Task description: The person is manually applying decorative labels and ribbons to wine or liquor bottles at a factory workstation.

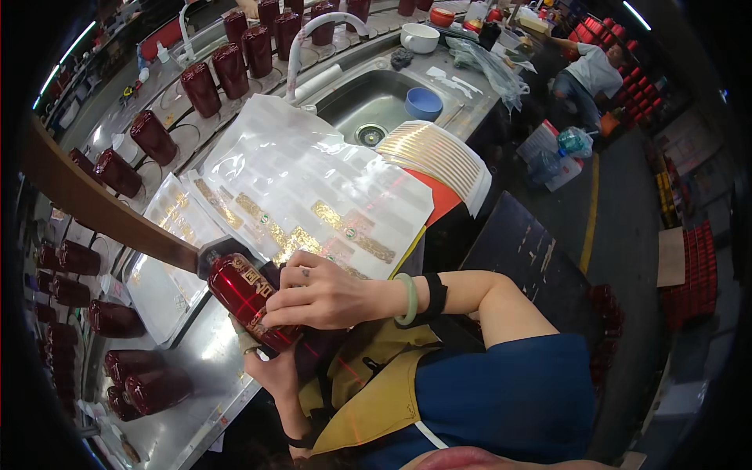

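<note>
A glossy, translucent red bottle with ornate gold characters and patterning along its side is held between a person's two bare hands, over the near edge of a shiny metal surface. Its walls look smooth, with bright highlights, and part of the decoration is hidden by fingers. The bottle lies tilted, its long axis running diagonally from far left to near right; the far-left end is just beside a dark, angular block at the tip of a wooden bar, and the near-right end points toward the person's body. Which end is the neck cannot be told. The left hand clasps the bottle from the near side, its grip wrapped around the lower part. The right hand, wearing a pale green bangle, has curled fingers laid on the decorated side; whether its grip grasps or only presses cannot be told. Beyond the hands lie translucent sheets bearing gold motifs. Darker red bottles stand and lie to the left, and a metal sink holding a blue bowl is on the far side.
</note>
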A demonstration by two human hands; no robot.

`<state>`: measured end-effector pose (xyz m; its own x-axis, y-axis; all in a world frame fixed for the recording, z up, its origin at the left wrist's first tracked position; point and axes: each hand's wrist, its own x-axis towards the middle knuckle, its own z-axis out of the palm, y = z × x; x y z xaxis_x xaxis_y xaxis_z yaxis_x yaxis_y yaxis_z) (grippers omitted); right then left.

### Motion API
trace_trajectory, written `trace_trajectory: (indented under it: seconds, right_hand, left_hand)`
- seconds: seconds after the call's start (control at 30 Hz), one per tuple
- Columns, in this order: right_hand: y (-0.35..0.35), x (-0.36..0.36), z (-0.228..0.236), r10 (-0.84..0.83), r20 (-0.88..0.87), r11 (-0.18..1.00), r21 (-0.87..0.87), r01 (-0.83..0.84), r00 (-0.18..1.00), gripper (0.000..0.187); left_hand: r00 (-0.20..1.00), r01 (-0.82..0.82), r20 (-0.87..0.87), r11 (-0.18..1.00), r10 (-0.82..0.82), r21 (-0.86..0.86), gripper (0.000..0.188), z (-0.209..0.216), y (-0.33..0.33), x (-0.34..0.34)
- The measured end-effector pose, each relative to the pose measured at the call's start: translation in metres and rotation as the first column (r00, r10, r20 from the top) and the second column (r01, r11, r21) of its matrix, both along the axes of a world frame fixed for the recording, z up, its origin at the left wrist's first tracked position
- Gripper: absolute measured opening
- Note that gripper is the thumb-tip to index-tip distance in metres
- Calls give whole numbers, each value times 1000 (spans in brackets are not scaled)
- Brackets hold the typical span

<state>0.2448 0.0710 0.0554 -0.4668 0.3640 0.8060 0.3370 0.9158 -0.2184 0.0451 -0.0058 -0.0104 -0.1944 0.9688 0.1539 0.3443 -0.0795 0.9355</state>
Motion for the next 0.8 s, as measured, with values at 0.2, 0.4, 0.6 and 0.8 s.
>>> trace_trajectory:
  seconds: [0.2,0.4,0.6,0.8]
  right_hand:
    - [0,2,-5,-42,7,999,-13,42,999,30]
    - [-29,-8,-30,266,85,963,-79,-259,960,27]
    - [-5,7,-3,-108,-34,992,-73,105,994,23]
    - [-26,8,-19,199,134,980,-34,-196,971,28]
  left_hand:
    - [998,14,-60,998,-10,62,104,-1,0,0]
    - [999,-37,8,999,37,31,87,-17,-6,-12]
    - [975,-8,-220,990,40,144,96,16,1,6]
    - [909,-73,-392,982,139,177,99,2,-3,-1]
